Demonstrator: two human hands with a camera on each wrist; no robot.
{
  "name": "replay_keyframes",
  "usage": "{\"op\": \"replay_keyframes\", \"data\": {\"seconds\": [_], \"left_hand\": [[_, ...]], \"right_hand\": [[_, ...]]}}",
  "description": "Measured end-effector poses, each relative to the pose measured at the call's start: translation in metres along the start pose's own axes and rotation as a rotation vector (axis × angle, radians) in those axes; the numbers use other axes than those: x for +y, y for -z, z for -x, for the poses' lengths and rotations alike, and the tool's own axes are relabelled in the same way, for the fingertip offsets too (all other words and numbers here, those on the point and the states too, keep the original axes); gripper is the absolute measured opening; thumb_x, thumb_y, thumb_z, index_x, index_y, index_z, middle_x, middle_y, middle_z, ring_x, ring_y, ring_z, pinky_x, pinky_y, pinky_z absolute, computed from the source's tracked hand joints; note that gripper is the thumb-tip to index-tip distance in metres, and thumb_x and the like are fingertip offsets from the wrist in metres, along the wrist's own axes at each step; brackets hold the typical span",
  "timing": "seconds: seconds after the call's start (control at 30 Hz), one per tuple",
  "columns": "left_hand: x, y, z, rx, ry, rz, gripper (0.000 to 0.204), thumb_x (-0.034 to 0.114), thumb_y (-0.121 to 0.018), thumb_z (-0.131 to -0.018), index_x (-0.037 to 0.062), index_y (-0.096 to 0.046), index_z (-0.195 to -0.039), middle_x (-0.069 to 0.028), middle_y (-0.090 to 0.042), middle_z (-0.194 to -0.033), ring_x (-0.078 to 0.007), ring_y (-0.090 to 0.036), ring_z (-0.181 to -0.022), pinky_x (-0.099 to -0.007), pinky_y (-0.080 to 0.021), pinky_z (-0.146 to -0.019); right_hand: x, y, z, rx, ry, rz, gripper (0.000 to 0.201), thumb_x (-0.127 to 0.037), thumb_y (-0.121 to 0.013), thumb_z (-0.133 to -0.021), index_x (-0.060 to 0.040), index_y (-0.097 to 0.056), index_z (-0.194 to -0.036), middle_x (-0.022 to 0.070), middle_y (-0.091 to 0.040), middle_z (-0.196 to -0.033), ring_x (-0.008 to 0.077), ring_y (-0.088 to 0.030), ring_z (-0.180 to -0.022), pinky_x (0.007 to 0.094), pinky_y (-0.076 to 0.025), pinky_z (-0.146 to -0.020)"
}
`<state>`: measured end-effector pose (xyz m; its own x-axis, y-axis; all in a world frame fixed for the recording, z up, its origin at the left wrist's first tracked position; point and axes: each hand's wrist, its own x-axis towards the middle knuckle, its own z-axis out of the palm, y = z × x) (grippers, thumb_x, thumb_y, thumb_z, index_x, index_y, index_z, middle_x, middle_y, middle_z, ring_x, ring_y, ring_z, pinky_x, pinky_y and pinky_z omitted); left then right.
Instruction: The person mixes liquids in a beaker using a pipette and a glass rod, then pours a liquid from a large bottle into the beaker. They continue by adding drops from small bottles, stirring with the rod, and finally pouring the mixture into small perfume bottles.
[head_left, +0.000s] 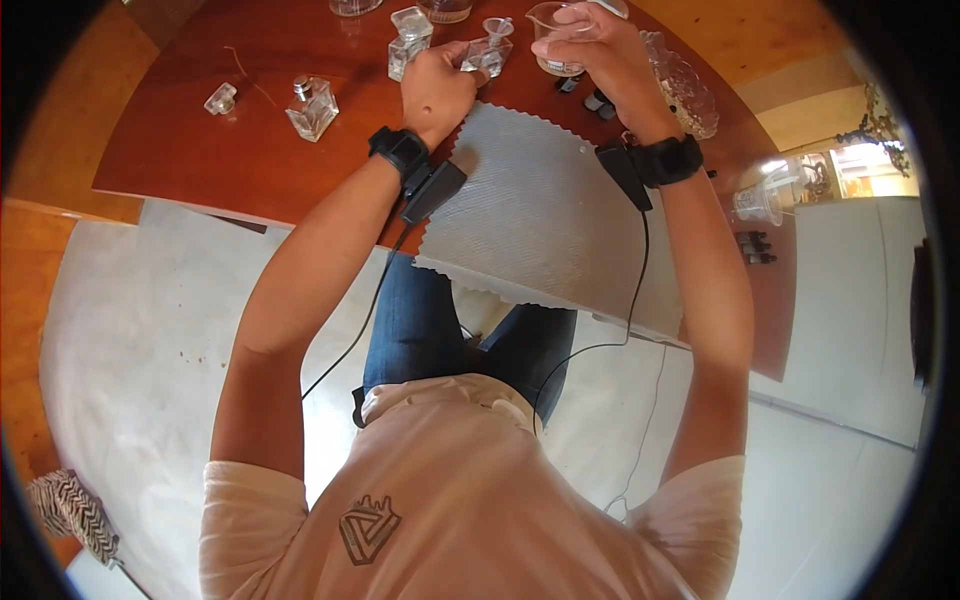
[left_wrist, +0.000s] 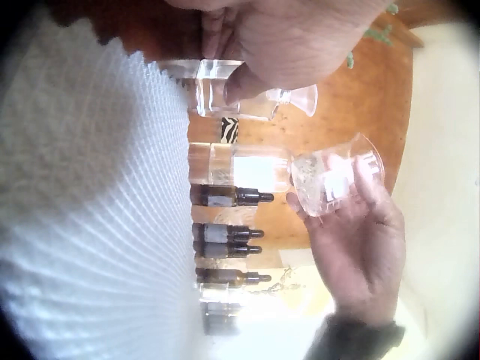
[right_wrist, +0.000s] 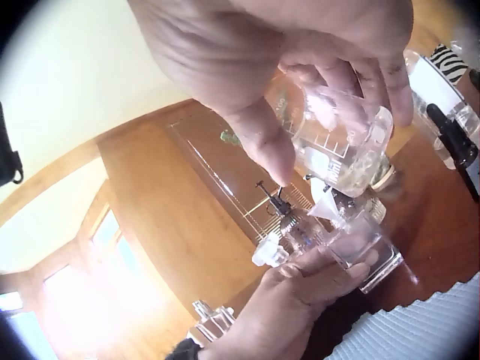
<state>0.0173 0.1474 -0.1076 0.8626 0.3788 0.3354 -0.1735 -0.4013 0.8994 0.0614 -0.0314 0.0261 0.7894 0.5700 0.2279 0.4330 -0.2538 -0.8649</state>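
My left hand (head_left: 438,95) holds a small square clear glass bottle (right_wrist: 367,251) upright on the wooden table, fingers and thumb at its sides. A small clear funnel (right_wrist: 327,208) stands in the bottle's neck. To the right, my right hand (head_left: 618,65) grips a glass beaker (right_wrist: 330,146) with printed markings, thumb on one side and fingers on the other. Some clear liquid shows low in the beaker, which is raised above the table. In the right wrist view the beaker is tilted, its base close above the funnel and bottle.
A grey ridged mat (head_left: 530,200) covers the table's near edge. A stoppered glass bottle (head_left: 408,45) stands left of the held one; farther left are a square glass bottle (head_left: 313,110) and a loose stopper (head_left: 221,98). Dark dropper bottles (left_wrist: 225,196) and a glass dish (head_left: 690,90) are on the right.
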Motion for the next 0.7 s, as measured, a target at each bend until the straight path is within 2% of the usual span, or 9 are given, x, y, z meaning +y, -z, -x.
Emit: {"op": "replay_keyframes", "data": {"seconds": [0.1,0.27,0.4,0.67,0.7], "left_hand": [[-0.006,-0.004,-0.001,0.069,-0.06,-0.041,0.04,0.018,-0.075,-0.079,0.0087,-0.074,-0.118,-0.0188,-0.075,-0.093,-0.0347,-0.072,-0.087,-0.041,-0.055,-0.083],[0.008,0.003,0.003,0.02,0.012,-0.035,0.038,0.02,-0.075,-0.078,0.0068,-0.075,-0.114,-0.0199,-0.074,-0.09,-0.0363,-0.072,-0.085,-0.0424,-0.056,-0.081],[0.004,0.001,0.001,0.029,0.027,-0.016,0.037,0.02,-0.075,-0.078,0.0081,-0.075,-0.113,-0.02,-0.074,-0.09,-0.0361,-0.072,-0.085,-0.0424,-0.055,-0.08],[0.006,0.002,0.002,0.015,0.045,-0.004,0.037,0.02,-0.075,-0.079,0.0075,-0.075,-0.114,-0.0192,-0.075,-0.09,-0.0353,-0.072,-0.084,-0.0417,-0.056,-0.08],[0.005,0.002,0.002,0.019,0.027,-0.017,0.039,0.019,-0.075,-0.08,0.0058,-0.074,-0.117,-0.0182,-0.075,-0.087,-0.0303,-0.072,-0.079,-0.0395,-0.055,-0.077]], "right_hand": [[-0.028,-0.018,0.001,0.034,-0.126,0.323,0.027,-0.011,-0.077,-0.082,-0.0003,-0.06,-0.101,0.0054,-0.066,-0.078,0.0115,-0.062,-0.069,0.0244,-0.048,-0.065],[0.008,-0.019,-0.016,0.031,-0.113,0.341,0.026,-0.009,-0.079,-0.079,-0.0031,-0.057,-0.091,0.0054,-0.062,-0.074,0.0155,-0.061,-0.066,0.0284,-0.047,-0.062],[-0.011,-0.017,-0.016,-0.011,-0.135,0.508,0.027,-0.008,-0.079,-0.079,-0.0054,-0.053,-0.086,0.005,-0.059,-0.07,0.0164,-0.059,-0.063,0.0304,-0.044,-0.057],[-0.017,-0.017,-0.019,-0.029,-0.163,0.518,0.024,-0.007,-0.077,-0.079,-0.0062,-0.054,-0.085,0.0064,-0.06,-0.067,0.0169,-0.06,-0.061,0.0315,-0.044,-0.055],[-0.019,-0.017,-0.02,-0.031,-0.172,0.524,0.023,-0.007,-0.076,-0.079,-0.006,-0.054,-0.085,0.007,-0.061,-0.067,0.0173,-0.061,-0.061,0.0317,-0.044,-0.055]]}}
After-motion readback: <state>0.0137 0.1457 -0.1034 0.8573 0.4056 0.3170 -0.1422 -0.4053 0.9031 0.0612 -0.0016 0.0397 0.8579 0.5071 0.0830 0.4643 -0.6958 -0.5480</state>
